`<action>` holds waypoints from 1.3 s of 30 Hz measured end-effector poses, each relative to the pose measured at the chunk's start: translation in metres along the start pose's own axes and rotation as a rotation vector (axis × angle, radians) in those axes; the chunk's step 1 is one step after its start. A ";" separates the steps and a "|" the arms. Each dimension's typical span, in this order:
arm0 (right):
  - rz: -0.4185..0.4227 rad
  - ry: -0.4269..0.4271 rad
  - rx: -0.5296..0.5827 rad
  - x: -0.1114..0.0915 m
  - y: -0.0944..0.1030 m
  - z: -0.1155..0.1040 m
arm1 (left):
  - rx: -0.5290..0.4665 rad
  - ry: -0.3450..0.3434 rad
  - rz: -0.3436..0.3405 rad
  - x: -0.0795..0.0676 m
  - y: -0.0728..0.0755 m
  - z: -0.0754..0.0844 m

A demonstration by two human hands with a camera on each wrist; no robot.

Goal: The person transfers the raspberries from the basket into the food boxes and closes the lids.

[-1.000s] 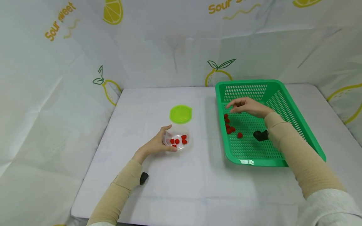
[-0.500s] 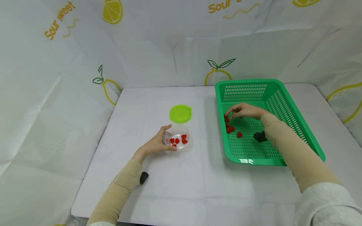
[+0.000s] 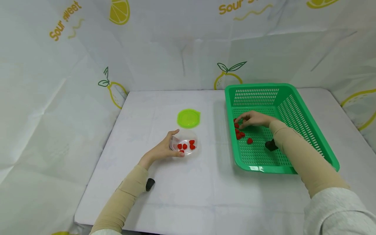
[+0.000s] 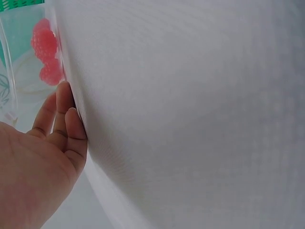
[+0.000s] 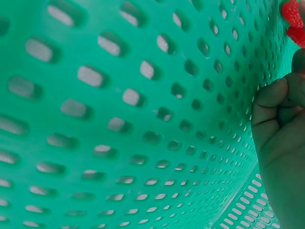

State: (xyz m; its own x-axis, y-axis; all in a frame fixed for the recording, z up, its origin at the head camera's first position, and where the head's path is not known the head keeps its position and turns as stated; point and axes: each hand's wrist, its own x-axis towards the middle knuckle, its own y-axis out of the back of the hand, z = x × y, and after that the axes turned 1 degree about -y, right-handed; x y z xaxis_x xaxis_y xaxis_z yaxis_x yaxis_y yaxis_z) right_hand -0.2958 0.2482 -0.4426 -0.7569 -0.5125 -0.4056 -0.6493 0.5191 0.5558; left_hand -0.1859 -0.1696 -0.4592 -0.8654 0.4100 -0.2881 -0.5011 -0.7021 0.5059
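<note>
Thumb and fingers of my left hand [image 3: 163,149] grip the near-left side of a clear plastic bowl [image 3: 196,138], which stands on the table. Inside it lie several red raspberries [image 3: 184,146], also visible through its wall as raspberries [image 4: 45,45] in the left wrist view. My right hand [image 3: 255,118] reaches down into a green basket [image 3: 259,168]. Its bent index finger and thumb are at raspberries [image 5: 291,12] by the basket's left wall; whether they pinch one cannot be told. More raspberries [image 3: 238,135] and a single raspberry [image 3: 249,140] lie on the basket floor.
A lime-green lid [image 3: 188,118] lies flat just behind the bowl. The white-covered table [image 3: 188,189] has a lemon-printed sheet [image 3: 164,42] rising behind it. Perforated basket walls surround the right hand.
The right hand has lowered from above the basket floor to the raspberries by the left wall, its fingers coming around them. The left hand and bowl have stayed in place.
</note>
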 end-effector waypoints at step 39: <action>-0.020 -0.003 -0.110 -0.004 0.002 -0.010 | 0.002 0.014 0.007 -0.001 -0.001 0.001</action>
State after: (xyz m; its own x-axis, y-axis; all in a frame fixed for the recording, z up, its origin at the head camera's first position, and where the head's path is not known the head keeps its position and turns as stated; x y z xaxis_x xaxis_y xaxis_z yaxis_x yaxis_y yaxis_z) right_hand -0.2930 0.2445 -0.4325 -0.7445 -0.5193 -0.4196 -0.6521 0.4308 0.6238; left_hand -0.1849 -0.1690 -0.4590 -0.8687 0.3969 -0.2963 -0.4953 -0.7039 0.5091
